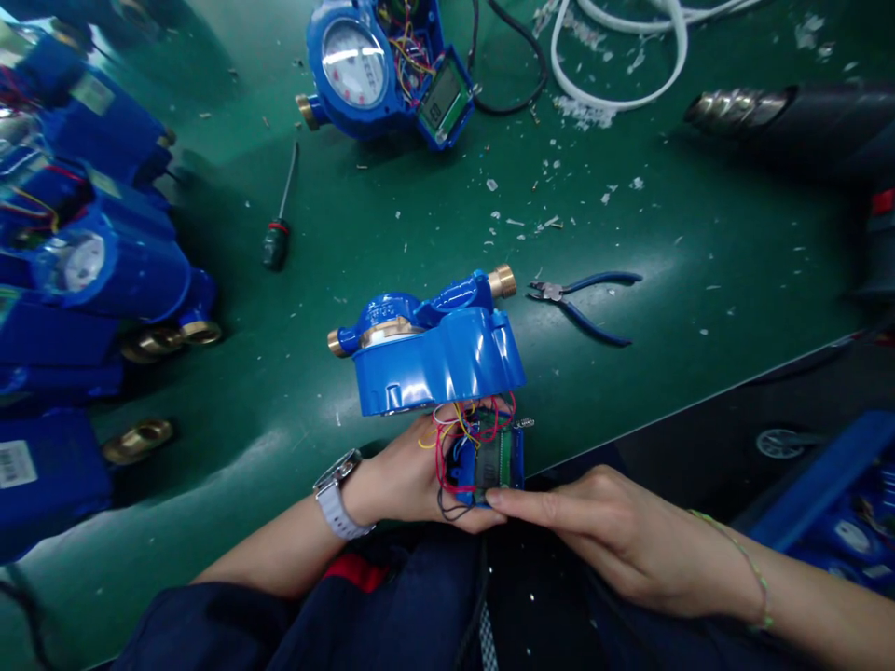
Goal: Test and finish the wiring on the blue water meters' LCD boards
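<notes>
A blue water meter (440, 359) with brass ends lies on its side on the green table. Red, yellow and black wires run from it to a small blue display housing (500, 457) with a circuit board, at the table's front edge. My left hand (412, 475), with a watch on the wrist, holds this housing from the left and below. The index finger of my right hand (608, 531) touches the housing's lower edge; its other fingers are curled underneath and partly hidden.
Several blue meters (104, 280) crowd the left side. Another opened meter (353, 70) stands at the back, near a screwdriver (276, 240). Pliers (584, 303) lie to the right on the green table (699, 373). A heat gun (804, 121) and white cable (629, 101) are farther back.
</notes>
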`<act>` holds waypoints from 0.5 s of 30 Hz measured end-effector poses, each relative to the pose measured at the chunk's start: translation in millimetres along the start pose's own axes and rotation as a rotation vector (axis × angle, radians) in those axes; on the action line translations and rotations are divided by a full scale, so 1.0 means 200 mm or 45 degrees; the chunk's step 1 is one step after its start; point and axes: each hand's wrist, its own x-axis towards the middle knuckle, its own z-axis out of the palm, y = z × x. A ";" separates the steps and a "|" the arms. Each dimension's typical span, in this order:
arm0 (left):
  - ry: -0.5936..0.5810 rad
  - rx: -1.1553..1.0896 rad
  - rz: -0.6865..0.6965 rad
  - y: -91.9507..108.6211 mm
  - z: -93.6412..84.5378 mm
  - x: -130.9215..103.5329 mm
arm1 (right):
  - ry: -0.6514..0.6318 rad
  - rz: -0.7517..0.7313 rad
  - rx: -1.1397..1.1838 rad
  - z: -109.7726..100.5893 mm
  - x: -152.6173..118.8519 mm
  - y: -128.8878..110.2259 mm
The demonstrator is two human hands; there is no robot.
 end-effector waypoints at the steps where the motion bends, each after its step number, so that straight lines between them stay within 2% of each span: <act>1: -0.036 -0.009 0.003 0.01 -0.01 0.00 | -0.057 0.010 -0.150 -0.03 0.00 0.00; 4: -0.152 0.013 0.001 0.01 -0.02 0.01 | -0.228 0.028 -0.538 -0.12 0.01 -0.04; 7: -0.105 0.039 -0.009 -0.01 0.00 -0.01 | -0.331 0.054 -0.684 -0.18 0.03 -0.08; 11: 0.137 0.014 0.029 -0.04 0.08 -0.03 | -0.175 0.101 -0.728 -0.15 0.00 -0.11; 15: 0.196 0.091 0.133 -0.06 0.12 -0.04 | -0.068 0.210 -0.553 -0.08 -0.04 -0.08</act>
